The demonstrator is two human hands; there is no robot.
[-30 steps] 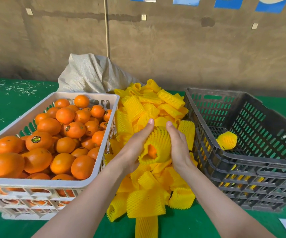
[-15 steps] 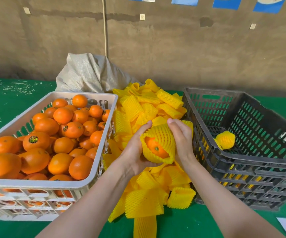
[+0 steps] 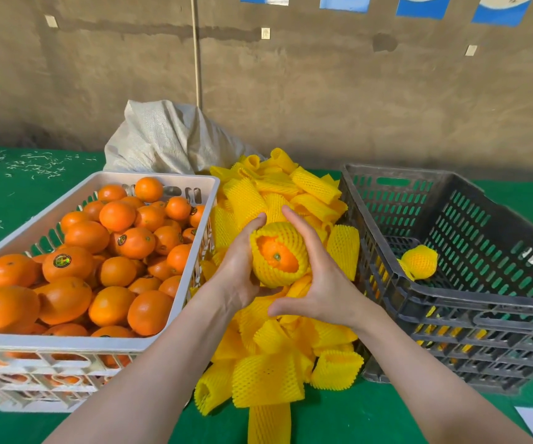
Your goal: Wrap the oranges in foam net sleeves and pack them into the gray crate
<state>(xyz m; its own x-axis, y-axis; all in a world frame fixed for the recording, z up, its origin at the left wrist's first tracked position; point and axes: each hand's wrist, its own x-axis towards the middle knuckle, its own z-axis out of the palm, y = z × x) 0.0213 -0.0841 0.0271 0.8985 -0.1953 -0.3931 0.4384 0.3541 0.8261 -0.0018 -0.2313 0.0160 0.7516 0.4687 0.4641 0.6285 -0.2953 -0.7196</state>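
One orange (image 3: 278,257) is up between both hands right now, held over the middle of the yellow heap, and its foam net sleeve (image 3: 273,277) is nearly all the way on. Only the near face with the stem peeks out of the open mouth.

The left hand (image 3: 238,270) cups it from the left, thumb hooked over the top and fingers curled round the underside, so the fruit has a seat while the net is worked on. The right hand (image 3: 321,285) lies flat along the right side, fingers long and pressed to the net, thumb splayed well clear. That looks to me like smoothing, not gripping.

The gray crate (image 3: 450,298) waits just right of the hands, a short carry away, with one wrapped orange (image 3: 418,262) in view on its floor. Plenty more to do, I'd say: the white crate (image 3: 66,342) on the left is heaped with bare oranges (image 3: 117,241). The spare sleeves (image 3: 266,381) sit piled between the crates, within either hand's reach. A pale sack (image 3: 169,139) slumps at the far wall.
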